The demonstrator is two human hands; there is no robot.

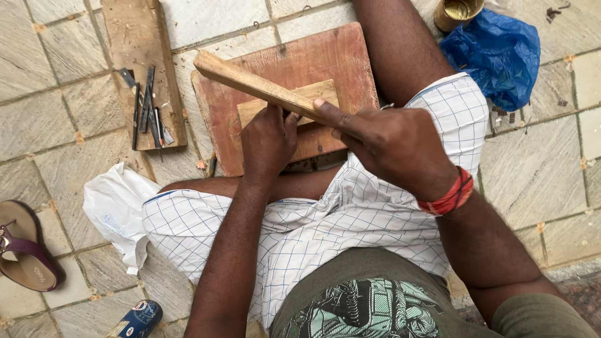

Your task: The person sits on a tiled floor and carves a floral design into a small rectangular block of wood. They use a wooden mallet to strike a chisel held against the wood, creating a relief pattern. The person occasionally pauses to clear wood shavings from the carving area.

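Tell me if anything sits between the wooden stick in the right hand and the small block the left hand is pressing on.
Nothing visible does. The right hand holds the wooden stick just above the small wooden block, which lies on the reddish board. The left hand rests fisted on the block's near edge, beside the stick; any tool in that fist is hidden.

Block (288, 103) on board (325, 59), chisels (147, 106) left, bag (498, 53) right

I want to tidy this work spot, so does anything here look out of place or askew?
Mostly orderly: the metal tools lie together on a plank. A lone sandal sits at the left edge, and a crumpled blue bag and white bag lie loose on the tiled floor.
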